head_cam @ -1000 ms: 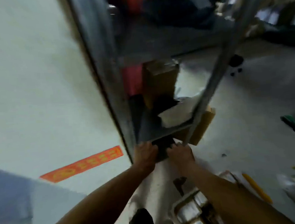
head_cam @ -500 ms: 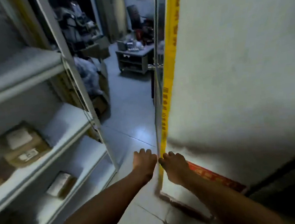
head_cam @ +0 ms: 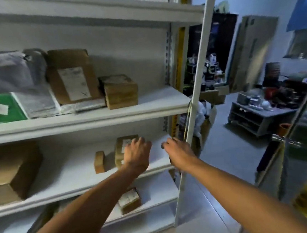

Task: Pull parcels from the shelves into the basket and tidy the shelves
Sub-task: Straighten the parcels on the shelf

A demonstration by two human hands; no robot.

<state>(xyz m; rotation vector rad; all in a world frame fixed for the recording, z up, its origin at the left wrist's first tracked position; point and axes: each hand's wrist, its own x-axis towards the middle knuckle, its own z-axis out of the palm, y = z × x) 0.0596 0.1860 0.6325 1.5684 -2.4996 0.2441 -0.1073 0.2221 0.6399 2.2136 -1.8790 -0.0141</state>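
Your left hand (head_cam: 136,155), fingers spread, reaches for the upright brown cardboard parcel (head_cam: 123,148) at 12 o'clock; your right hand (head_cam: 178,152) hangs loosely curled, empty, ready to assist.

Both bare arms stretched forward, left hand (head_cam: 136,155) with fingers loosely spread, right hand (head_cam: 179,152) with fingers curled, holding nothing

Background, right of rack: low grey desk (head_cam: 260,118) cluttered with small items, orange pot (head_cam: 284,128) just beside it on the grey tiled floor (head_cam: 226,147). Glass door (head_cam: 299,140) with metal handle (head_cam: 284,141). Tall cardboard carton (head_cam: 253,52) leaning against the wall.
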